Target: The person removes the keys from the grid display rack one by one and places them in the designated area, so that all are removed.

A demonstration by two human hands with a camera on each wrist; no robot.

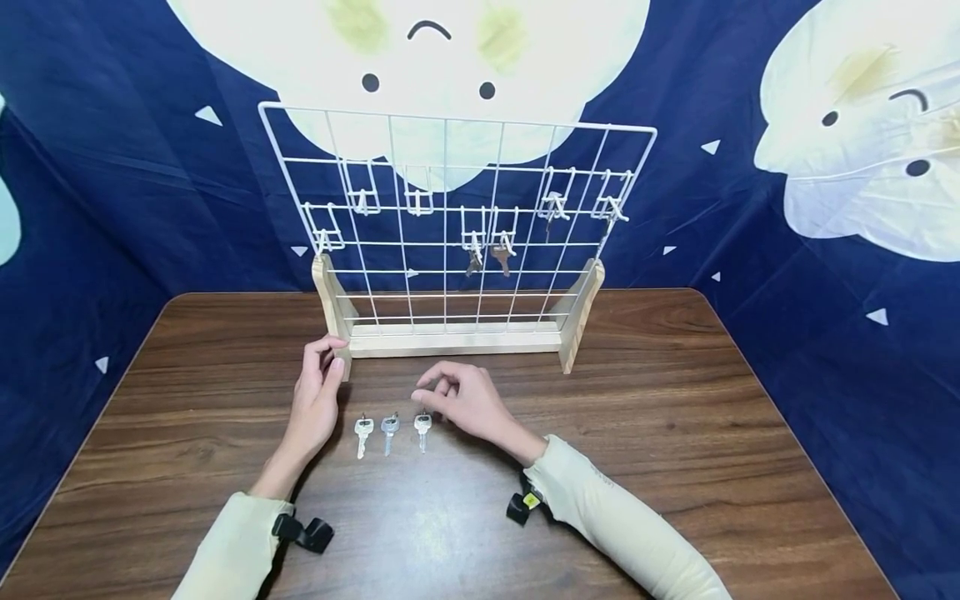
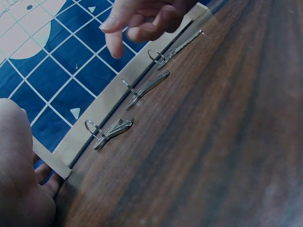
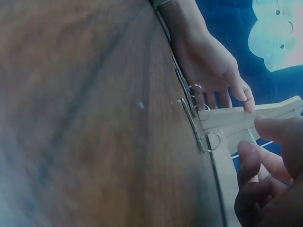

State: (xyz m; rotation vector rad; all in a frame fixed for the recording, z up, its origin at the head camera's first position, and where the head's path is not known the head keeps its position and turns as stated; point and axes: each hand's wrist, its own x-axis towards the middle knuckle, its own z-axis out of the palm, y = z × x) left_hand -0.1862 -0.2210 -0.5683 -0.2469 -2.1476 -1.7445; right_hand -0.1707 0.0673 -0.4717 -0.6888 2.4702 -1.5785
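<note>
Three silver keys with small rings lie in a row on the table: a left key (image 1: pixel 363 435), a middle key (image 1: pixel 389 432) and a right key (image 1: pixel 423 429). My right hand (image 1: pixel 467 400) hovers just above the right key's ring, thumb and forefinger apart, other fingers loosely curled, holding nothing. In the left wrist view that key's ring (image 2: pixel 155 56) stands up below the fingertips. My left hand (image 1: pixel 317 400) holds the left wooden leg (image 1: pixel 330 304) of the white wire grid rack (image 1: pixel 446 271), thumb in front; part of its fingers is hidden behind the wood.
White hooks (image 1: pixel 362 200) sit on the grid at several heights. Keys hang on its right half, among them a brownish key (image 1: pixel 501 257) and a darker key (image 1: pixel 474 263). The right wooden leg (image 1: pixel 583 317) stands on the brown table (image 1: pixel 675 417). Behind hangs a blue cloth (image 1: pixel 225 208).
</note>
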